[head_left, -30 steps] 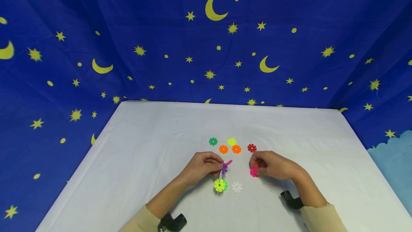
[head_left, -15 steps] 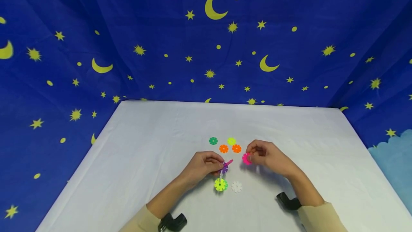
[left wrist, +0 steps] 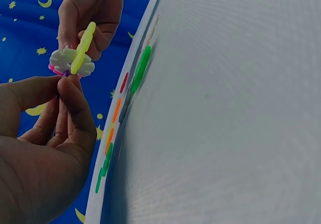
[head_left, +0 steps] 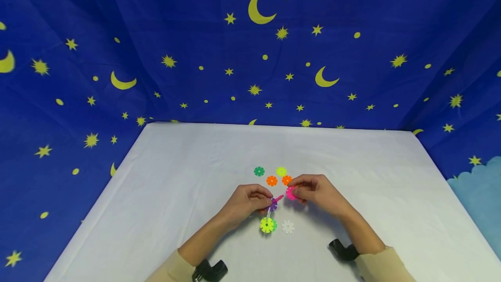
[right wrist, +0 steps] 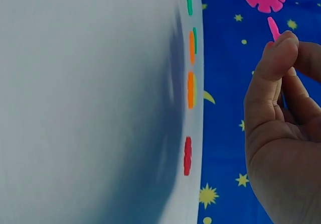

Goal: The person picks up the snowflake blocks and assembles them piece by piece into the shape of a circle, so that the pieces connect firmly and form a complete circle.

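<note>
1. Left hand: a purple notched disc is pinched between thumb and fingertips, above the white tabletop.
2. Held cluster: to the purple disc are joined a first pink disc, seen edge-on in the head view, and a white disc. A yellow disc is set crosswise against the white one and is directed toward the near edge of the table.
3. Right hand: a second pink disc is gripped between thumb and forefinger, its free rim turned toward the cluster. In the head view it is separated from the first pink disc by a narrow gap.
4. Near discs: a light green disc, partly covered by the yellow one, and a loose white disc are laid flat on the tabletop.
5. Far discs: a dark green disc, a loose yellow disc and two orange discs are grouped beyond the hands. A red disc is seen edge-on in the right wrist view.
6. Surroundings: the tabletop is backed by a blue cloth printed with yellow moons and stars. Both forearms are partly covered by beige sleeves.
</note>
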Motion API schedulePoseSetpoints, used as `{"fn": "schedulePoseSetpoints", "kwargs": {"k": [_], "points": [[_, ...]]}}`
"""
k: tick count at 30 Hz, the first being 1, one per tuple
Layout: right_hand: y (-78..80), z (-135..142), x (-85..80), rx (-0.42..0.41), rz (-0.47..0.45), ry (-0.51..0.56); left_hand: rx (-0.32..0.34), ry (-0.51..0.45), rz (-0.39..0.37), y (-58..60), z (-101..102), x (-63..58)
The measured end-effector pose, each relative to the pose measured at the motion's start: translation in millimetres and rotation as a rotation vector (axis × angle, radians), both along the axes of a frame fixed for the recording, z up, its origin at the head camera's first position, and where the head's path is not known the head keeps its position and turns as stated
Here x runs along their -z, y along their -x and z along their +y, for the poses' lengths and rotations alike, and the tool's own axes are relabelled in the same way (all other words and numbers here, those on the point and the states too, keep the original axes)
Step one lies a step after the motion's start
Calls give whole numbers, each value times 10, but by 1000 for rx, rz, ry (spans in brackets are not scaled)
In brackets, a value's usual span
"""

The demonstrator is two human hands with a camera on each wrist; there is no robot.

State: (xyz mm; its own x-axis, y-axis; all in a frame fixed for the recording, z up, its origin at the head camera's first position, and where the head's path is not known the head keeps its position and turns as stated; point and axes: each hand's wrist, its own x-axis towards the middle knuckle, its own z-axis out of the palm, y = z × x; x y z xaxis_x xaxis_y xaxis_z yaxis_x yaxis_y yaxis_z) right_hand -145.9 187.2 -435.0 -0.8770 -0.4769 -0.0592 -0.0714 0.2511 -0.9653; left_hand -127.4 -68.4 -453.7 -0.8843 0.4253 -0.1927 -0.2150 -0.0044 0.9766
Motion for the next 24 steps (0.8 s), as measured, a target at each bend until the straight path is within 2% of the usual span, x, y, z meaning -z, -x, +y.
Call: {"fn": "schedulePoseSetpoints", "kwargs": {"k": [5,13,24], "points": [[-15,-38,25,1,23,-12,3,20,9,-7,8,5],[-37,-71,26,-12,-13,22,7,54,25,-3,4,32],[-38,-72,13,-12,0,-1,4,50,13,-4,7,22]]}}
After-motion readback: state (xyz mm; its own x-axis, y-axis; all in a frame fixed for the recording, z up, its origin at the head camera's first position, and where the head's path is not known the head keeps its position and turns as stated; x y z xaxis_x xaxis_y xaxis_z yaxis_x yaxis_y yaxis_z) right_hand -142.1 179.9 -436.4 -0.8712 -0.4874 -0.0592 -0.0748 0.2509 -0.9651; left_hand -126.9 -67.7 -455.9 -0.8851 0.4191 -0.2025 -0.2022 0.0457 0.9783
